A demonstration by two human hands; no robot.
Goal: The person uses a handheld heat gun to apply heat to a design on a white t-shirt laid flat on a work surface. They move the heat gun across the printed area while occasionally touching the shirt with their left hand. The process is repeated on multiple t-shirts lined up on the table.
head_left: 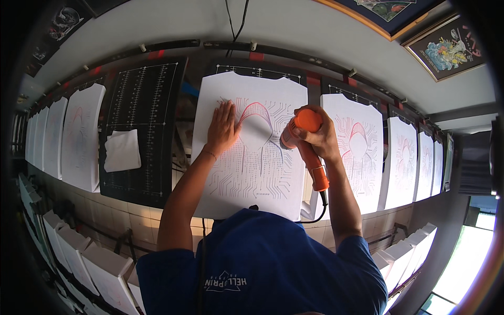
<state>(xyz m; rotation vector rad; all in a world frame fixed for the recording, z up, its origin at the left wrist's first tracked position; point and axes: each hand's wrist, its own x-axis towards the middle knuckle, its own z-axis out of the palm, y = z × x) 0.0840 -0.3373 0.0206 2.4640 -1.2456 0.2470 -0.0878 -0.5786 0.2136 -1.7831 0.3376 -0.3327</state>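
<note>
A white T-shirt [220, 173] lies stretched over a black board in front of me, printed with a red and blue hooded figure and circuit-like lines. My left hand [224, 125] rests flat on its print, left of the hood, fingers extended. Gripped in my right hand [323, 134] is an orange heat gun [310, 152], held over the right side of the print. Its nozzle end is at the left, and a black cord runs from the bottom of its handle toward my body.
Left of the shirt, a black board [142, 100] with white ruler markings carries a folded white cloth [122, 150]. Similar printed shirts stand on boards to the right [367, 173] and far left [84, 136]. A dark rail [299, 52] runs along the wall, below framed pictures [446, 50].
</note>
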